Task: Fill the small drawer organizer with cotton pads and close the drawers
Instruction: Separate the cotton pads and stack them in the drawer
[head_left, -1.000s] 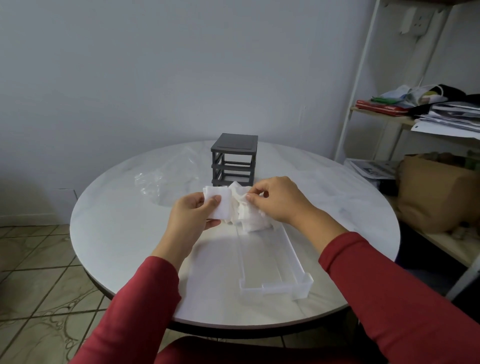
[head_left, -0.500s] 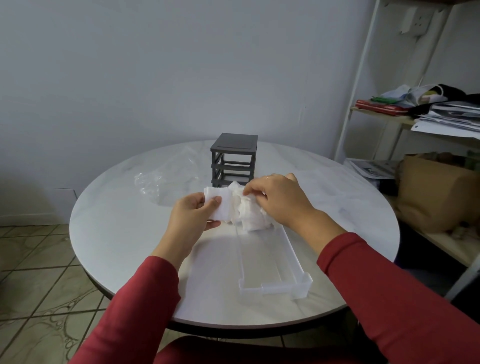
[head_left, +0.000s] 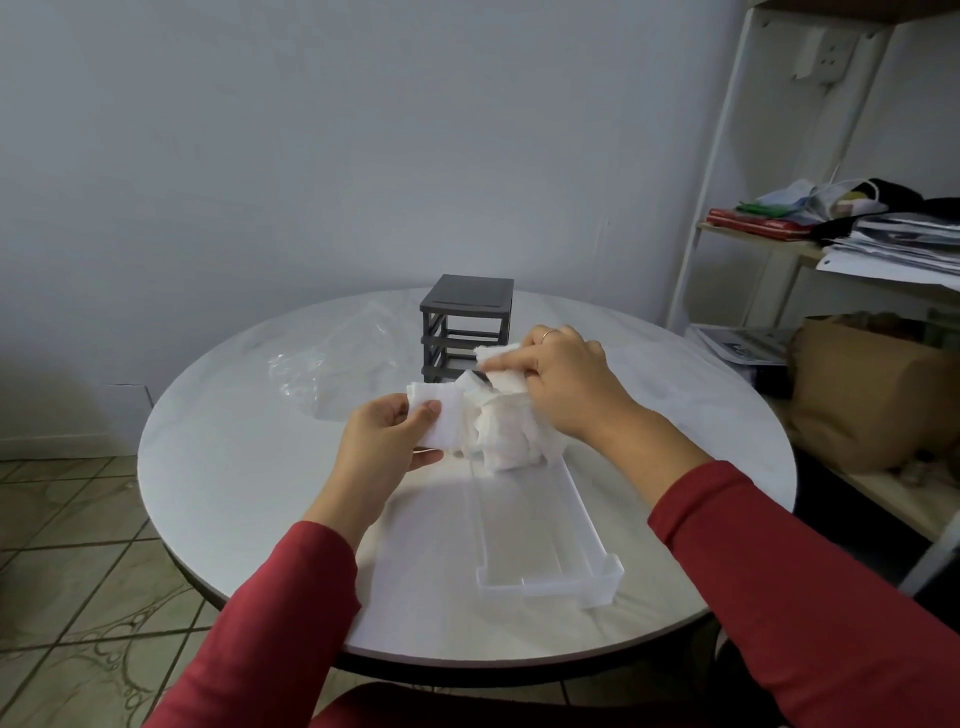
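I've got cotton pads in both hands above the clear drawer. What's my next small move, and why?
Probably press the loose bunch gripped by your right hand down into the far end of the clear drawer. The bunch looks ruffled and piled up there, your left hand pinches a flat stack, and the drawer's near part lies bare.

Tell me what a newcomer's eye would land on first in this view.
Both hands meet at mid-table: the left hand pinches flat white cotton pads, while the right hand grips a crumpled bunch of them at the far end of the clear plastic drawer. Behind them the dark grey drawer frame stands with its slots empty on the round white table.
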